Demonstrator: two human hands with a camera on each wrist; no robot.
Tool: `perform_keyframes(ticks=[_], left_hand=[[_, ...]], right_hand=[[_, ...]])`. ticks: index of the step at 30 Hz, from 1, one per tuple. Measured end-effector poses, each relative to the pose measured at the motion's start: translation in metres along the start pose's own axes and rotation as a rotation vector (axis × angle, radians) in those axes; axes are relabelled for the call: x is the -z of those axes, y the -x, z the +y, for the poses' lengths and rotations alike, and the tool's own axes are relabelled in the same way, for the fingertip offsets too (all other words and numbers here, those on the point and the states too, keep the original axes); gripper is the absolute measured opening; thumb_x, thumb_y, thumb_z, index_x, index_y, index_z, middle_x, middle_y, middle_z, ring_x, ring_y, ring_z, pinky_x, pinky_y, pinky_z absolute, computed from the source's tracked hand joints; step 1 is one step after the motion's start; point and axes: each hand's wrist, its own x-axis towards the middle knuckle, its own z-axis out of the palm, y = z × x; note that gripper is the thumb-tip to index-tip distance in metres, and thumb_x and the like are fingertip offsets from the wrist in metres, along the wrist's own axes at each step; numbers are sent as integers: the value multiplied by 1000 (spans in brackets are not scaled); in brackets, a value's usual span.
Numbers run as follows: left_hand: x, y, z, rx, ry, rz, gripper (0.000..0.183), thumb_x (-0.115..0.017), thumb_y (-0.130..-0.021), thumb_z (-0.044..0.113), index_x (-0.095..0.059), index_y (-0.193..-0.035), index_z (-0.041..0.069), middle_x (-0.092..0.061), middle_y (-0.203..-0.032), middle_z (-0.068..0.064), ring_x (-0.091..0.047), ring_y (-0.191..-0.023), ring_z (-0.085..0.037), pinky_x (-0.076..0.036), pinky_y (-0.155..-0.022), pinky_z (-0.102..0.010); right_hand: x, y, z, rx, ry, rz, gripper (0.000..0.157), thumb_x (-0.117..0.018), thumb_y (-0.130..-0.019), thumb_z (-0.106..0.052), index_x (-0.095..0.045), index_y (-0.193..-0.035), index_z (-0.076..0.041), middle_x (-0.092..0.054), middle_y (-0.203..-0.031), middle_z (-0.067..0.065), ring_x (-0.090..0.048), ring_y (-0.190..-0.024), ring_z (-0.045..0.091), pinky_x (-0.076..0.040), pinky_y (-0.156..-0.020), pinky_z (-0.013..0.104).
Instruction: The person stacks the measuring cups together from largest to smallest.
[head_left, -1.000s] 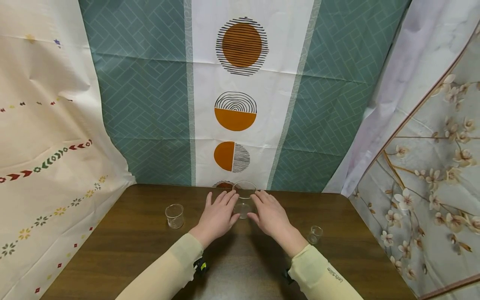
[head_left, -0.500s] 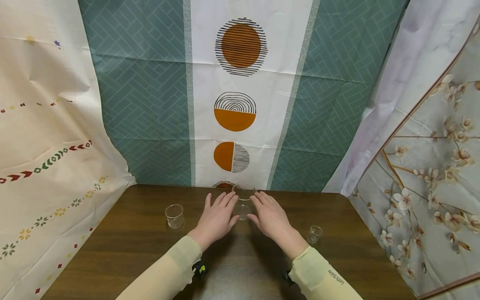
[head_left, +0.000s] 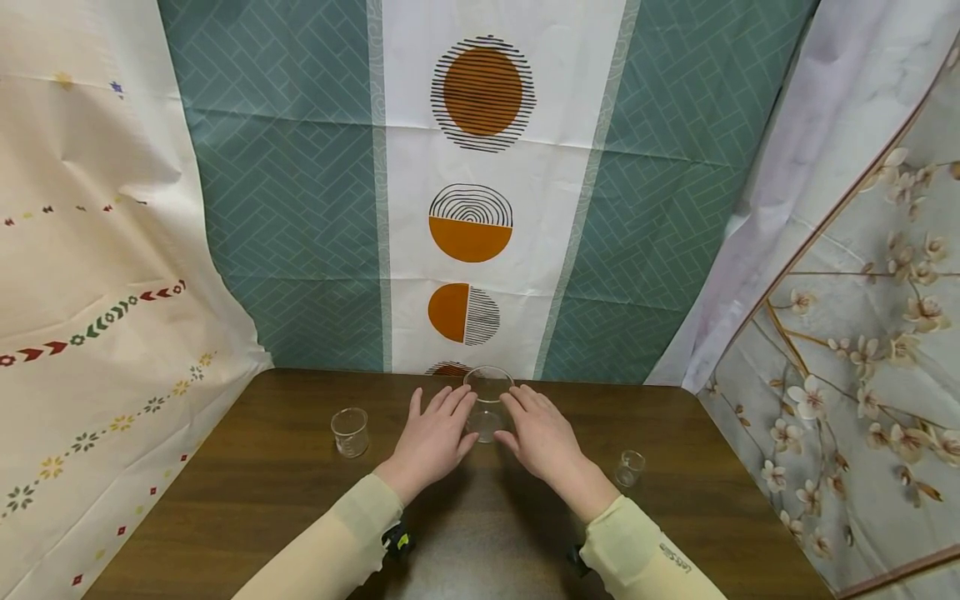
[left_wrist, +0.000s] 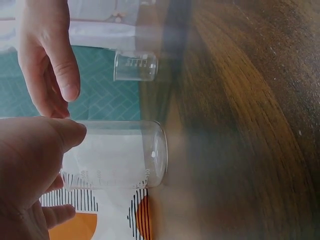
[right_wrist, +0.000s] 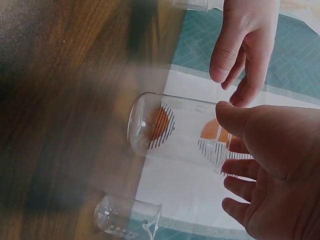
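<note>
A large clear glass beaker [head_left: 487, 421] stands upright near the back of the table, between both hands. My left hand [head_left: 431, 433] is at its left side, fingers stretched forward, fingertips by the rim. On the other side my right hand [head_left: 542, 432] mirrors it with straight fingers. In the left wrist view, the left thumb overlaps the upper part of the large beaker [left_wrist: 115, 155]. The right wrist view shows the right thumb and fingers around its rim end [right_wrist: 180, 127]. How firmly either hand presses the glass cannot be told.
A medium glass beaker [head_left: 350, 435] stands to the left, and a small glass beaker [head_left: 629, 470] to the right. The brown wooden table [head_left: 480, 533] ends at a patterned hanging cloth [head_left: 465, 275] behind. Printed cloths also hang on both sides.
The large beaker has shifted slightly towards me, and both hands have come back a little with it. The two smaller beakers have stayed in place.
</note>
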Motion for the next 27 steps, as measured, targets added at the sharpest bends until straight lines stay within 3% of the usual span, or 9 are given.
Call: perform_keyframes(ticks=[27], left_hand=[[2,8,4,7,8,-3,66,-75,-106,45,-56,-160,11,-50,-168,-12,-50,-151,-41,-24,-122,-78]], right_hand=[[-2,5,-2,14,-25,29,60,-83,-101,-36,-65,-147,-2,-63,-152,22,-55,-147,40,-40,-123,54]])
